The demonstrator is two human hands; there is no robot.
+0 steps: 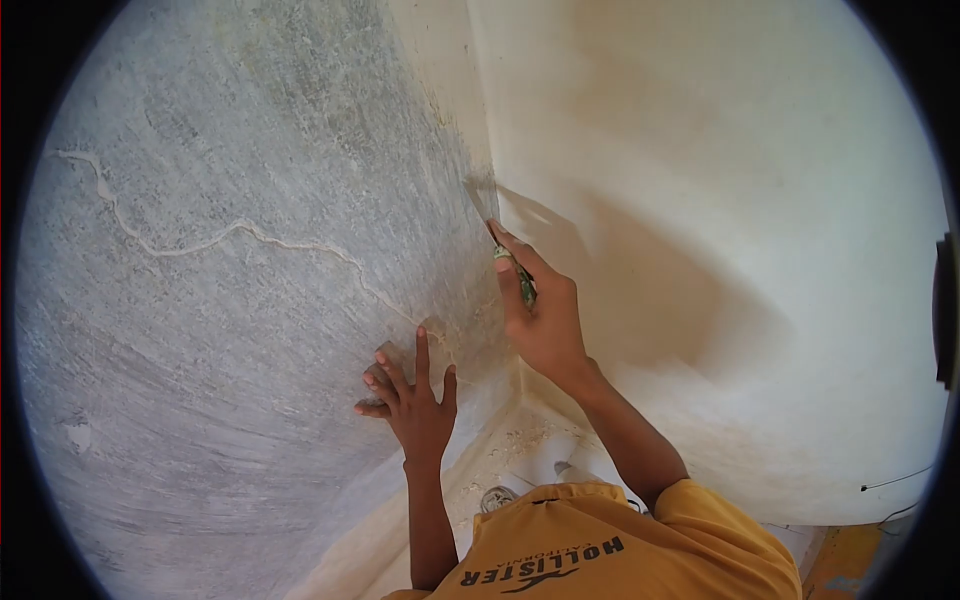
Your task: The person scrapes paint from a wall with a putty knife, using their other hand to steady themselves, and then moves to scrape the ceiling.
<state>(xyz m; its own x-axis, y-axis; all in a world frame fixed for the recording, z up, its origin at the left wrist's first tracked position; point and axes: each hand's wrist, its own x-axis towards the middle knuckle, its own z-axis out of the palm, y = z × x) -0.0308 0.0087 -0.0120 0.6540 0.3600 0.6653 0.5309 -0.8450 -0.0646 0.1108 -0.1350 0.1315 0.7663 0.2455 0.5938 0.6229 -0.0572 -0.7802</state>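
Note:
My right hand [548, 310] grips the green handle of a putty knife [481, 203]. Its thin blade points up along the corner, against the edge of the grey scraped wall [250, 330]; whether the edge touches the surface is hard to tell. Lower and to the left, my left hand [418, 405] rests on the grey wall with its fingers spread, holding nothing. The index fingertip is at the lower end of a pale filled crack line [240, 228], which winds away to the upper left.
A smooth cream wall [780, 150] meets the grey wall at the corner and carries my arm's shadow. Debris lies on the floor [530, 440] by my feet. A dark object [944, 310] is at the right edge, with a thin wire [895, 481] below it.

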